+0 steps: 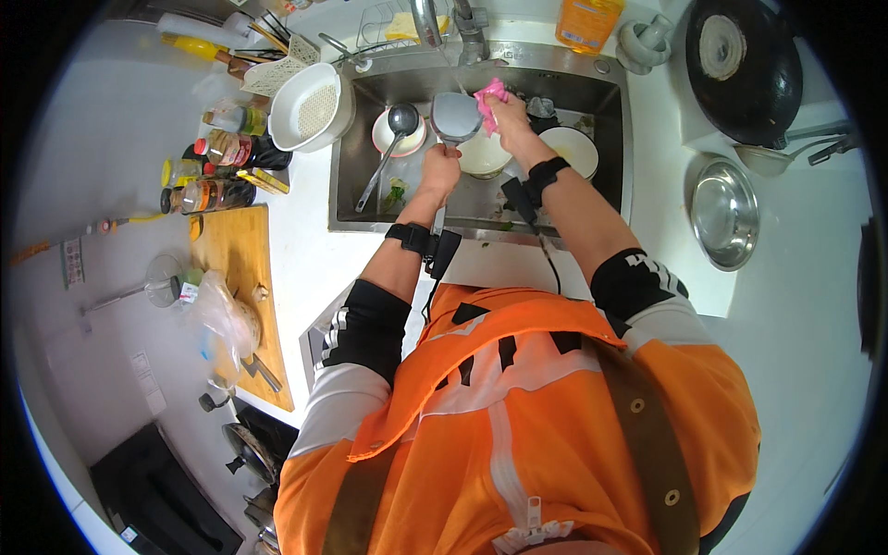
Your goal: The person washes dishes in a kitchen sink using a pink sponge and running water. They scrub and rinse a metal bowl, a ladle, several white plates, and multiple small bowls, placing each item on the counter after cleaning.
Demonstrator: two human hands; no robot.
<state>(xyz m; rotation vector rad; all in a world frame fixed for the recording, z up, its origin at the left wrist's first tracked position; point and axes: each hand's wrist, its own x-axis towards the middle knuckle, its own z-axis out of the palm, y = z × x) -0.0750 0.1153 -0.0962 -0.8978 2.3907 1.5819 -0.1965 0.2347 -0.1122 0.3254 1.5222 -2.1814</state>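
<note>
My left hand (442, 171) grips the handle of a metal wok spatula (456, 118), its broad blade pointing towards the faucet (424, 24). A bunched pink cloth (491, 104) is in my right hand (510, 123), close to the right edge of the blade. Both hands are over the stainless steel sink (458, 220). Below them in the basin is a pale bowl (484, 158), partly hidden by the spatula and my right arm. To its left a ladle (402, 121) rests in a red-rimmed bowl (380, 139). Another white bowl (572, 149) lies right of my right wrist.
Left of the sink are a white colander basin (277, 114), several sauce bottles (229, 147) and a wooden cutting board (243, 236) with a cleaver (263, 371). On the right are a mortar (638, 59), a black wok (756, 83) and a steel bowl (725, 215). Food scraps (395, 194) lie in the sink.
</note>
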